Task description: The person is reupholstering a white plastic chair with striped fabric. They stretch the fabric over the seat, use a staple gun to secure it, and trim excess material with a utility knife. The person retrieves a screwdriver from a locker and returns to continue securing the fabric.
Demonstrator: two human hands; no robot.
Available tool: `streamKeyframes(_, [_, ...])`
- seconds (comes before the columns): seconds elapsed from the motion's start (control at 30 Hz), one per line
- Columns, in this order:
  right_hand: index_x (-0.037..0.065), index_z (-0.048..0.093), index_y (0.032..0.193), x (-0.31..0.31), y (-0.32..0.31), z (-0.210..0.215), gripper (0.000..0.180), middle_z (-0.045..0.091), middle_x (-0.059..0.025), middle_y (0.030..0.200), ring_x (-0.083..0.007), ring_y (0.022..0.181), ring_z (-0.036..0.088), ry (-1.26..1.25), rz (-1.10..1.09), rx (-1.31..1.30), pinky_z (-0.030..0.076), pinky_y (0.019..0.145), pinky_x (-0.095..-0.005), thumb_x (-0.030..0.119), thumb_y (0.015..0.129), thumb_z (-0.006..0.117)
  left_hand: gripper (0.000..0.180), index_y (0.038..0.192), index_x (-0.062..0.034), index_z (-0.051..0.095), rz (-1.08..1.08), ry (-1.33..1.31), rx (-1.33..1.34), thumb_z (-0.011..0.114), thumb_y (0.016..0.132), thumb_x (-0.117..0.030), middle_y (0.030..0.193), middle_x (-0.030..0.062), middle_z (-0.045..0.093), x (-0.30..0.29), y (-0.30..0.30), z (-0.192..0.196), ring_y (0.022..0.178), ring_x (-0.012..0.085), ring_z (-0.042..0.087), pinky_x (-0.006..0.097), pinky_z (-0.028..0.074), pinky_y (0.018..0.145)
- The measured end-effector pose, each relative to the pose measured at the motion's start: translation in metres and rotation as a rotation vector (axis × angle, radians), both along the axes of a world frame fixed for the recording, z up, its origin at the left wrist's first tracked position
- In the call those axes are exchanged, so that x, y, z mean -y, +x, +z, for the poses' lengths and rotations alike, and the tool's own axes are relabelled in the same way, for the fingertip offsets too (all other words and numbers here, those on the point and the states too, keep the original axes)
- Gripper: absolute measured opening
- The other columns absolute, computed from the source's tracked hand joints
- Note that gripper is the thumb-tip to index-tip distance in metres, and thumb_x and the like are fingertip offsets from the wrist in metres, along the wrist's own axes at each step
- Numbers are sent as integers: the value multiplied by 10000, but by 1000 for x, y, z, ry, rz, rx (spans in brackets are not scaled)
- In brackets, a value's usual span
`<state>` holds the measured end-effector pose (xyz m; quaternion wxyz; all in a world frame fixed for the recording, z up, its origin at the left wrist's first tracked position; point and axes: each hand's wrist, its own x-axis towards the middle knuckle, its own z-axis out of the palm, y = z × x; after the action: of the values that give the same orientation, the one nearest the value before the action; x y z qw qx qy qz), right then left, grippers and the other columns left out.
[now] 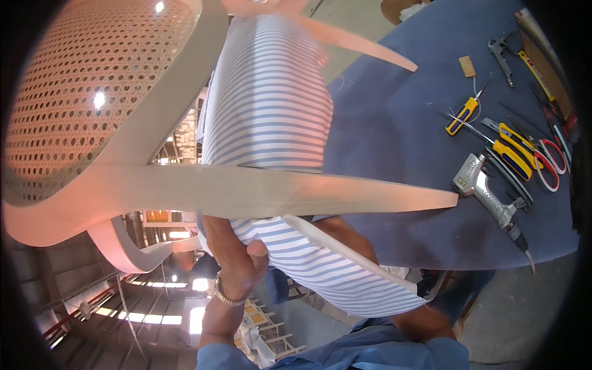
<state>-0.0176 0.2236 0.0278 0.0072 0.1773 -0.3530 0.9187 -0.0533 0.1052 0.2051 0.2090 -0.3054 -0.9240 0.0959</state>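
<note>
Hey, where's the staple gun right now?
The staple gun lies on the right of the head view on the blue table, just past the tip of the chair leg and below the yellow-handled tools and red scissors.

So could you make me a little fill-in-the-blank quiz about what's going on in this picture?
1. The cushion on the chair is covered in blue and white ____ fabric.
2. The left hand wears a ____ at the wrist.
3. The tools, such as the staple gun, lie on a table covered in ____ cloth.
4. The scissors have ____ handles.

Missing words: striped; watch; blue; red
</note>
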Motion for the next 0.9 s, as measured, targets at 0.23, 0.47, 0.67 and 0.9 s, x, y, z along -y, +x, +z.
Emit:
streamKeyframes(0.23, [-47,569,1357,18,15,20,484,658,-170,1242,-231,1101,695,-329,-418,199,562,1005,-326,100,937,762,986,1483,132,340,-19,-38,-22,390,998,-725,1418,379,442,-1,-1,0,1310,557,454,582,369,1083])
streamKeyframes(0.47, [-25,502,1408,27,27,27,509,538,-196,1394,-245,1285,592,-394,-340,229,516,1089,-337,121,972,721,978,1508,134,322,-83,-28,-27,422,1005,-699,1455,380,431,-5,-5,0,1362,575,416,600,343,1123])
streamKeyframes(0.67, [-12,498,1437,33,11,26,516,619,-175,1254,-205,1201,639,-595,11,353,557,993,-302,197,998,669,973,1507,127,335,-109,-60,-78,474,992,-686,1457,363,451,-7,-6,-1,1369,566,418,599,344,1133])
streamKeyframes(0.9, [-44,521,1412,34,32,24,597,655,-173,1188,-210,1180,642,-506,-136,297,543,986,-325,400,1014,538,1004,1510,119,353,-153,-71,-142,504,958,-705,1491,361,438,-3,-9,-2,1385,554,421,614,344,1136])
